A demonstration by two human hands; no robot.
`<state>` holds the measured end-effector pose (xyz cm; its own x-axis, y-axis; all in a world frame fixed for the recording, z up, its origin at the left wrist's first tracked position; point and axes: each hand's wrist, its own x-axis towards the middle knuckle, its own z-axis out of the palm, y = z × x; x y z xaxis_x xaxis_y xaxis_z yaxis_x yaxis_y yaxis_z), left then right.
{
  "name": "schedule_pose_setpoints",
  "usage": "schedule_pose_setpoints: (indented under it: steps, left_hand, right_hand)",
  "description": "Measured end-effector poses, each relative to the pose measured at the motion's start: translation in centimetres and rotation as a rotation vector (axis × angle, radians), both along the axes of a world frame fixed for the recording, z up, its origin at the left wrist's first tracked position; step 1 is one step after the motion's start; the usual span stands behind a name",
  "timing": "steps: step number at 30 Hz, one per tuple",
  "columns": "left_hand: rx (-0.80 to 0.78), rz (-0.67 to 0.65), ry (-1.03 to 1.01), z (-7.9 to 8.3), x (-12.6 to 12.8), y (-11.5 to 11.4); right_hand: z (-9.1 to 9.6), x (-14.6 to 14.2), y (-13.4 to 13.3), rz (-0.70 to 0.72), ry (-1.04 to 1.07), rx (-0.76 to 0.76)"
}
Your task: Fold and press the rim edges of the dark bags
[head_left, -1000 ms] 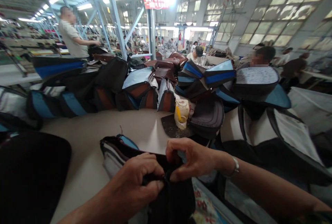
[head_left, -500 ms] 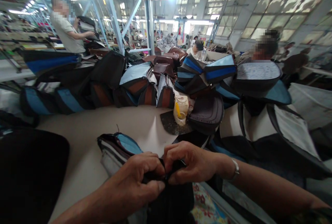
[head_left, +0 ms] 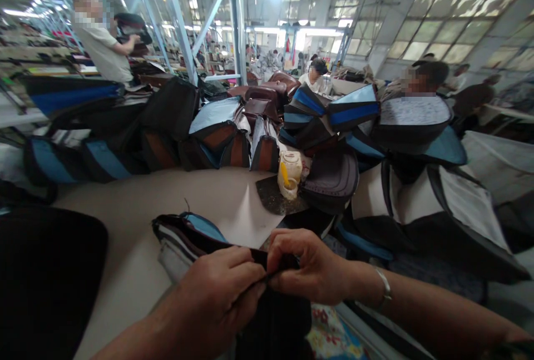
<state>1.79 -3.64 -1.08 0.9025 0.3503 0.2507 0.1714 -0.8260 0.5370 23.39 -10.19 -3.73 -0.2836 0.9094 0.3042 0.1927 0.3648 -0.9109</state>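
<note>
In the head view, a black bag piece [head_left: 287, 315] hangs over the table's near edge, and its far part shows a light-blue lining [head_left: 205, 227] and pale layers. My left hand [head_left: 217, 293] is closed, pinching the dark edge of this piece between thumb and fingers. Right beside it, my right hand [head_left: 306, 265] pinches the same edge, thumb and forefinger together. The fingertips of both hands almost meet. Whatever small detail lies between the fingertips is hidden. A loose thread stands up from the piece's far left corner.
Behind my hands is a pale table [head_left: 137, 198]. A glue container [head_left: 289, 173] with a yellow handle stands on a dark board. Bag pieces [head_left: 233, 146] line the back, and white-lined ones [head_left: 434, 198] are at right. A black panel [head_left: 50, 276] lies left. Several people work beyond.
My left hand has rolled over, its fingers now closed down on the edge, and the bag edge beside it shows more. My right hand keeps its pinch. The view has shifted slightly.
</note>
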Motion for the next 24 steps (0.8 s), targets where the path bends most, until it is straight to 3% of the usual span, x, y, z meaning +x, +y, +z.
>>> schedule_pose_setpoints:
  steps: [5,8,12,14,17,21,24]
  left_hand:
    - [0.282,-0.044,0.016,0.0,-1.0,-0.1]
    - [0.325,-0.079,-0.017,-0.7,-1.1,-0.2]
    - [0.123,0.024,-0.071,-1.8,-0.7,-0.5]
    - [-0.031,0.057,-0.079,-1.9,-0.5,-0.6]
    - [-0.257,-0.001,-0.023,-1.0,-0.7,-0.5]
    - [-0.488,-0.049,0.149,1.0,-0.6,0.0]
    - [-0.531,-0.039,0.233,1.4,0.0,0.3]
  right_hand:
    - [-0.3,-0.3,-0.8,-0.079,0.017,0.0]
    - [-0.3,-0.5,-1.1,-0.093,-0.01,0.004]
    - [-0.3,-0.9,-1.7,-0.175,-0.097,0.24]
    - [-0.3,-0.8,-2.2,-0.195,-0.24,0.46]
    - [-0.2,-0.4,-2.8,-0.134,-0.54,0.699]
    - [-0.8,-0.1,-3.4,-0.164,-0.624,0.782]
    - [-1.7,-0.2,-3.9,-0.195,-0.646,0.853]
